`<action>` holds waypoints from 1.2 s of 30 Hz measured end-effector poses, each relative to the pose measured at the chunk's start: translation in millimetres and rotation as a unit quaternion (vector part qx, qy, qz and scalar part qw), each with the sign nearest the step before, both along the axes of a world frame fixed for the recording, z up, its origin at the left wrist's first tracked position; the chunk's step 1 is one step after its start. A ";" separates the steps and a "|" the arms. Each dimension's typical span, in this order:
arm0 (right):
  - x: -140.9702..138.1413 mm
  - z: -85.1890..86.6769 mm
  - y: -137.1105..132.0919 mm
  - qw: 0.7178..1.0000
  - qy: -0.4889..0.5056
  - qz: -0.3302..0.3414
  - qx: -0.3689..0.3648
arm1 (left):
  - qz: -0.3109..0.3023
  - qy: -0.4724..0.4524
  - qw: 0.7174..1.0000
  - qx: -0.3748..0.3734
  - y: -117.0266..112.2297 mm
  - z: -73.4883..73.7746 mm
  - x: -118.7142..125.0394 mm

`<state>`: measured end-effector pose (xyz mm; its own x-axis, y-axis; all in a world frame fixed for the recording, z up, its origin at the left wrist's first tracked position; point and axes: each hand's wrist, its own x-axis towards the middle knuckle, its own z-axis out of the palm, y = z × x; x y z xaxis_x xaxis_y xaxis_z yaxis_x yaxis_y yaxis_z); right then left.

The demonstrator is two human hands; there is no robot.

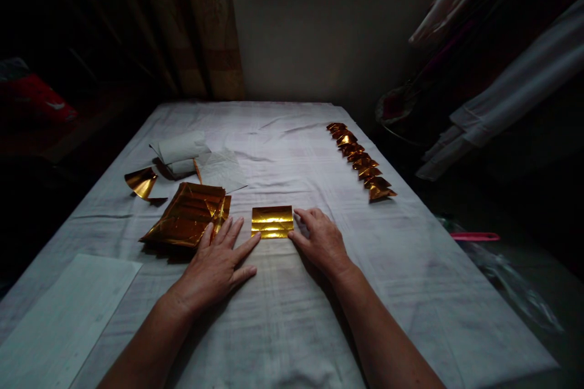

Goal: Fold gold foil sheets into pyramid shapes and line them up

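Cloth-covered worktop (296, 322) | paper (68, 316) left, folded row (362, 161) right | stack (182, 216) crowding left hand (212, 270) (spread, forefinger on near-left corner of foil (272, 223)) | right hand (323, 243) half-open, thumb touching foil's near-right corner

Stack (182, 213) left of sheet (272, 219), pieces (364, 164) right

No readable lettering, no legible labels or brands, no numbers or signs discernible
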<state>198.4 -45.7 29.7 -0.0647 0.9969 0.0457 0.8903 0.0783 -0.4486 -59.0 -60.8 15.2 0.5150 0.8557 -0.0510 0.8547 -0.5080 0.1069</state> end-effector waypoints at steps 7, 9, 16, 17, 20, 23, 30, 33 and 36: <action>-2.3 -9.1 -1.4 0.995 0.009 0.007 0.100 | 0.020 0.004 1.000 0.021 4.6 -1.4 5.5; -7.3 -10.9 -2.0 0.985 0.021 0.019 0.168 | 0.027 0.003 0.999 0.045 6.8 -0.7 9.6; -34.8 -13.6 -9.5 0.970 -0.035 0.205 0.122 | -0.020 -0.018 0.996 0.086 9.9 -6.3 13.7; -36.6 -14.5 -10.9 0.970 -0.043 0.218 0.101 | -0.020 -0.021 0.996 0.089 9.8 -7.5 13.3; -35.5 -16.4 -13.7 0.975 -0.061 0.206 0.061 | -0.019 -0.026 0.995 0.089 9.2 -9.5 12.6; -26.6 -16.9 -13.7 0.982 -0.082 0.162 0.049 | -0.017 -0.031 0.996 0.085 8.6 -9.1 13.0; -7.2 -19.7 -7.0 0.990 -0.082 0.047 0.103 | -0.013 -0.053 0.995 0.083 7.5 -10.3 13.7; -7.4 -23.6 -5.1 0.988 -0.061 0.026 0.138 | -0.006 -0.080 0.991 0.103 8.8 -10.8 16.0; -10.1 -29.8 -4.2 0.988 -0.021 0.022 0.152 | 0.012 -0.111 0.987 0.117 12.1 -9.2 20.5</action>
<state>188.3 -49.8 -0.1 -0.1158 0.9334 0.3398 0.9007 0.2429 -0.3602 -38.5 -48.7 6.0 0.4715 0.8425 0.2604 0.8352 -0.5214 0.1749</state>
